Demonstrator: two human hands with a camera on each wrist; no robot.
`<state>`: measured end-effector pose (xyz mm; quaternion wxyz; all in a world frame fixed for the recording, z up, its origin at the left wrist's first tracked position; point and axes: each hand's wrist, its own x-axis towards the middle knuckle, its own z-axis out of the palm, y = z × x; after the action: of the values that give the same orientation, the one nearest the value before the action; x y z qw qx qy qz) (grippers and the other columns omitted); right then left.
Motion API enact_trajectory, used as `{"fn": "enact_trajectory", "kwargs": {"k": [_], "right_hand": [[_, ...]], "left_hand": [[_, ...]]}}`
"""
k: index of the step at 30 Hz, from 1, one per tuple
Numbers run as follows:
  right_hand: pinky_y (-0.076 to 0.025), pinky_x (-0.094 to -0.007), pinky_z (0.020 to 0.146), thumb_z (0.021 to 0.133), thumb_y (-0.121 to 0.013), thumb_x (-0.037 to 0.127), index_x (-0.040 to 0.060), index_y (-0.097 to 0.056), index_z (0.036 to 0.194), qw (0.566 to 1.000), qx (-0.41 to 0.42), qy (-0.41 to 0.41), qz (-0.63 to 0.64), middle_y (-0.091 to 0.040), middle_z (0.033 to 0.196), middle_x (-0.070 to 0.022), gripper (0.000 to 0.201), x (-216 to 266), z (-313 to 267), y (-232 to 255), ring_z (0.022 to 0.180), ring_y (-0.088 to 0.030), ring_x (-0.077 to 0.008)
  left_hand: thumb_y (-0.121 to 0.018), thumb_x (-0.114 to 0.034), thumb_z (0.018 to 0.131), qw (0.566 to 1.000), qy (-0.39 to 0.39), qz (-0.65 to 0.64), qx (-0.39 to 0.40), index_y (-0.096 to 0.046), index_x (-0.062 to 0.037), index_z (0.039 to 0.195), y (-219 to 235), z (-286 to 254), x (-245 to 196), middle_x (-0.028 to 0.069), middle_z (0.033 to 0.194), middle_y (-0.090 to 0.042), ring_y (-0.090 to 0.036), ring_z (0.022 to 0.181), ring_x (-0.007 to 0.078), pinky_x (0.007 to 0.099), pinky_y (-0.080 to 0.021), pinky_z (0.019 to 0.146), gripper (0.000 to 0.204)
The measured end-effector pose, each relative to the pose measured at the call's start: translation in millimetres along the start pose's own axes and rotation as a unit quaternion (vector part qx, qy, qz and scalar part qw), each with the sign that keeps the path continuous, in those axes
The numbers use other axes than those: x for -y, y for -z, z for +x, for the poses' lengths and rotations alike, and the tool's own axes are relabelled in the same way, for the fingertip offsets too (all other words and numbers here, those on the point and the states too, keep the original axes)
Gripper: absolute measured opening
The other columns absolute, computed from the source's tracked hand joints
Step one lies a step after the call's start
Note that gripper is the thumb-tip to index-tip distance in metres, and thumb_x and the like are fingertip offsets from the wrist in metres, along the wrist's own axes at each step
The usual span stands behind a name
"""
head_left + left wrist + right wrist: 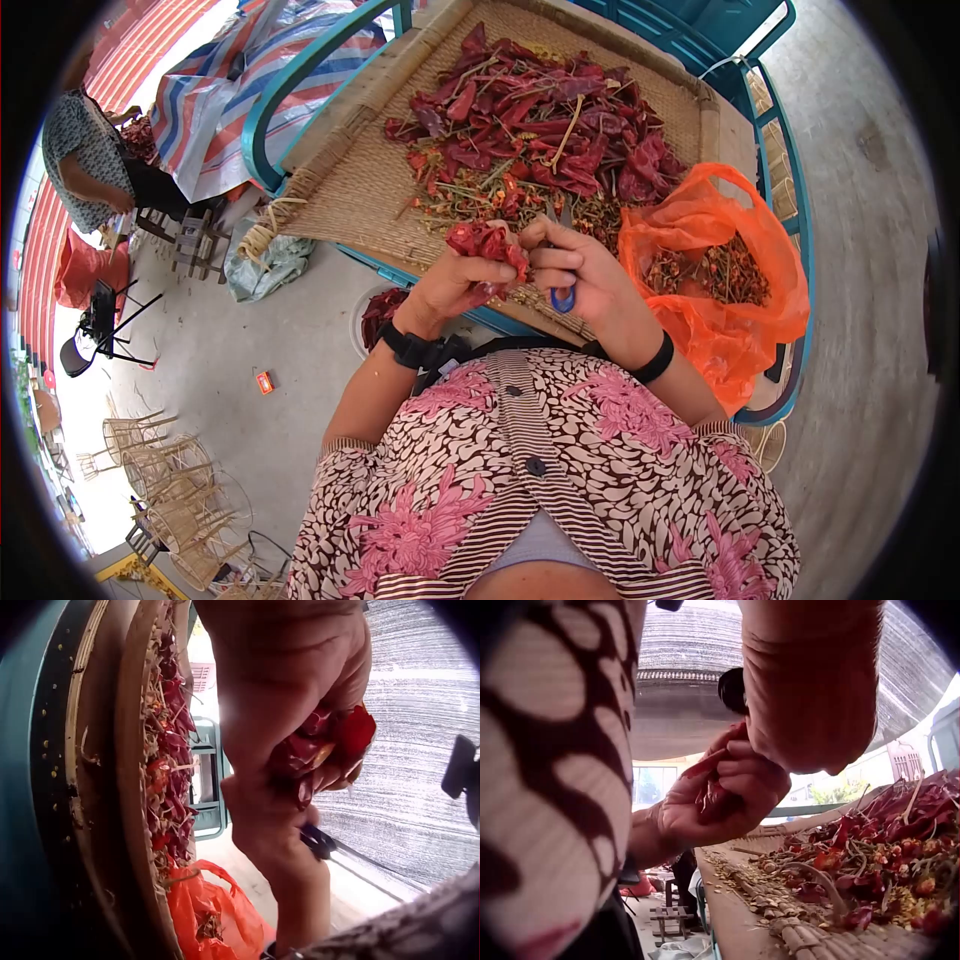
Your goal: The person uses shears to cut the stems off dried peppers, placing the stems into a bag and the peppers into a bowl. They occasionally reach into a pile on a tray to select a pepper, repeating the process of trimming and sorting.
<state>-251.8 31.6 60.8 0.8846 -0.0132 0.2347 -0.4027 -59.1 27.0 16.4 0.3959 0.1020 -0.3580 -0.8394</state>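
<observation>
My left hand (450, 287) grips a bunch of dried red chilies (476, 243), their wrinkled skins bulging out above the thumb. Close against it, my right hand (592, 268) holds scissors by a blue handle (563, 298), with fingers curled through the loop. The blades point away from me and are partly hidden by the fingers. Both hands are over the near edge of a woven mat (345, 195). In the left wrist view, the gripped chilies (304, 754) show between palm and fingers. A large heap of dried chilies (540, 120) lies beyond, with stems and seeds on its near side.
An orange plastic bag (725, 345) of stem scraps stands at the right. Below the mat's edge is a white bucket (356, 325) with chilies. A teal metal rail (262, 130) flanks the mat at left. Another person (85, 160) is at the far left, near stools and bamboo frames (180, 490).
</observation>
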Motion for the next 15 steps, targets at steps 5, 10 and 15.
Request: {"fn": "enact_trajectory", "kwargs": {"k": [5, 10, 15], "right_hand": [[-0.031, -0.0189, 0.039, 0.096, -0.06, 0.025, 0.0086, -0.056, 0.096, 0.978, -0.044, 0.133, -0.153, -0.056, 0.072, 0.0026, 0.017, 3, 7, 10, 0.047, -0.042, -0.0023], [-0.044, -0.0309, 0.055, 0.095, -0.061, 0.03, 0.0064, -0.056, 0.1, 0.579, -0.233, 0.369, -0.689, -0.062, 0.079, -0.0091, 0.025, 8, -8, -5, 0.064, -0.057, -0.0202], [-0.046, -0.0382, 0.072, 0.093, -0.06, 0.036, 0.0033, -0.056, 0.105, 0.567, -0.202, 0.255, -0.757, -0.062, 0.084, -0.0155, 0.035, 15, -24, -8, 0.084, -0.062, -0.0317]], "left_hand": [[-0.072, -0.001, 0.077, 1.0, -0.015, 0.023, 0.01, -0.058, -0.0054, 0.096, -14, 0, 6, 0.0029, 0.084, -0.064, -0.058, 0.069, 0.009, 0.0212, -0.044, 0.059, 0.025], [-0.072, -0.001, 0.078, 0.999, -0.043, -0.005, -0.022, -0.057, -0.0063, 0.103, -8, 1, 2, 0.0043, 0.091, -0.065, -0.062, 0.076, 0.0132, 0.0257, -0.048, 0.066, 0.03], [-0.072, -0.002, 0.08, 0.996, -0.053, 0.008, -0.069, -0.056, -0.0067, 0.105, -10, -3, -9, 0.0043, 0.091, -0.064, -0.061, 0.072, 0.0132, 0.0259, -0.048, 0.06, 0.03]]}}
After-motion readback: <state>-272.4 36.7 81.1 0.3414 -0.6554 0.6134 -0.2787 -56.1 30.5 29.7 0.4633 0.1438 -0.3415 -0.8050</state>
